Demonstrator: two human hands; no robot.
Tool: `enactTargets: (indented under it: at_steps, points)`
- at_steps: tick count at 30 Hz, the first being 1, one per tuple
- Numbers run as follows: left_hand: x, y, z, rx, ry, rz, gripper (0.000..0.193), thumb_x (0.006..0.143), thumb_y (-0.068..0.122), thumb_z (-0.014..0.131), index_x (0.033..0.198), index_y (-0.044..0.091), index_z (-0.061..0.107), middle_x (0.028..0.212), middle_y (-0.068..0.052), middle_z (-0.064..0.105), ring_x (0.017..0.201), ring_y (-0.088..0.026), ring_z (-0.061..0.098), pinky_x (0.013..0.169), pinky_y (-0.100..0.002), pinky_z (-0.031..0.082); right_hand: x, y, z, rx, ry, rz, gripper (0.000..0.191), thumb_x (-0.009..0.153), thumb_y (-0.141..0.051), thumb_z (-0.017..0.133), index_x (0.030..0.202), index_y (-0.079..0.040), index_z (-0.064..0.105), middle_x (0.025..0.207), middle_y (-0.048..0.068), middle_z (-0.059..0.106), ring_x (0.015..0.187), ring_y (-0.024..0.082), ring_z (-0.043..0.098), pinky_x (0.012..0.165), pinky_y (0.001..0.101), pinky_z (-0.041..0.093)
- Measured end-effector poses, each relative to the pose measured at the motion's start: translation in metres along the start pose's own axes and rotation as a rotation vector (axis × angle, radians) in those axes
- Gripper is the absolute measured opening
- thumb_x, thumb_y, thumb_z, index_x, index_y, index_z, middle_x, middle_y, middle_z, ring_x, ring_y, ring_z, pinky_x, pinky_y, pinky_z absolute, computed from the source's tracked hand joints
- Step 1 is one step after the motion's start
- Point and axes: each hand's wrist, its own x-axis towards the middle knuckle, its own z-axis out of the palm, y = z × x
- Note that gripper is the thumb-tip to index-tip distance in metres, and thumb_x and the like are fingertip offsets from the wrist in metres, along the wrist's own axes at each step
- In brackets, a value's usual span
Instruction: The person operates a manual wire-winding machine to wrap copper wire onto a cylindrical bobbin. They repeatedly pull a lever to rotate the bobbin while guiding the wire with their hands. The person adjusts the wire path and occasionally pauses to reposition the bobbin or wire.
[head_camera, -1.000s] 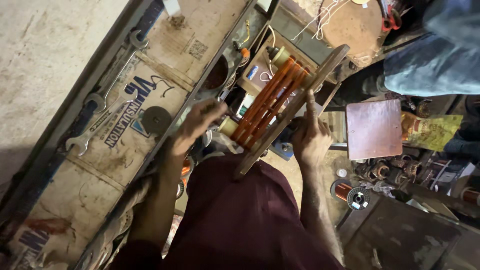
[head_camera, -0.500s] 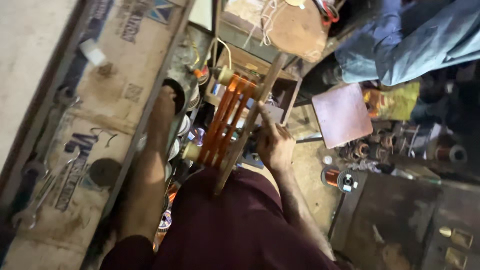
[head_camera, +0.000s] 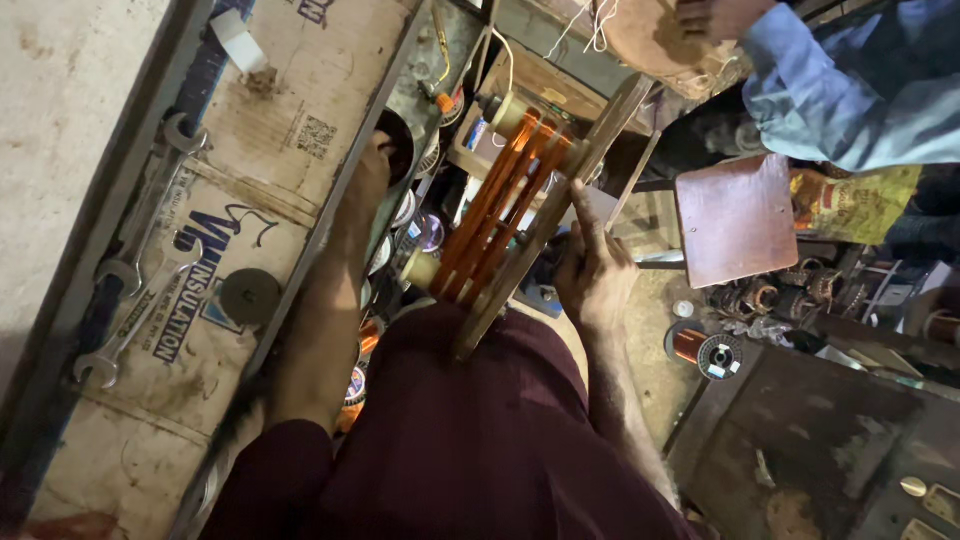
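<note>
A wooden winding frame (head_camera: 545, 235) wound with orange copper wire (head_camera: 490, 215) stands tilted in front of me, above my maroon-clothed lap. My right hand (head_camera: 595, 270) grips the frame's wooden side bar from the right. My left hand (head_camera: 365, 175) is stretched out to the left of the frame. It rests at the edge of the cardboard-covered bench (head_camera: 290, 130), against a dark round container (head_camera: 400, 150). Its fingers are mostly hidden there. Several small spools and round tins lie beneath the frame.
Two spanners (head_camera: 140, 250) and a dark disc (head_camera: 250, 295) lie on the cardboard. A reddish-brown board (head_camera: 735, 220) and copper wire spools (head_camera: 700, 345) sit to the right. Another person in a blue sleeve (head_camera: 830, 80) holds a tan round object (head_camera: 650, 35) at the top.
My left hand has left the winding frame and moved up-left to the bench edge by the dark container. My right hand stays on the frame's bar.
</note>
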Motion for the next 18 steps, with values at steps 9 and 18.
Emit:
enactTargets:
  at_steps: [9, 18]
  points:
    - [0.001, 0.012, -0.019, 0.317, 0.132, 0.202, 0.021, 0.096, 0.031, 0.074, 0.103, 0.011, 0.069, 0.107, -0.012, 0.071, 0.1, -0.032, 0.068, 0.086, -0.044, 0.052, -0.002, 0.002, 0.003, 0.027, -0.011, 0.014, 0.052, 0.108, -0.006, 0.056, 0.157, -0.024, 0.047, 0.075, 0.008, 0.071, 0.063, 0.023, 0.07, 0.062, 0.0394, 0.057]
    - [0.017, 0.037, -0.06, -0.181, 0.089, -0.056, 0.019, 0.097, 0.026, 0.071, 0.107, 0.01, 0.072, 0.109, -0.01, 0.074, 0.103, -0.027, 0.07, 0.09, -0.04, 0.053, 0.003, -0.004, -0.002, 0.174, -0.053, 0.077, 0.05, 0.108, -0.005, 0.058, 0.156, -0.018, 0.049, 0.093, 0.009, 0.073, 0.078, 0.022, 0.074, 0.067, 0.037, 0.06]
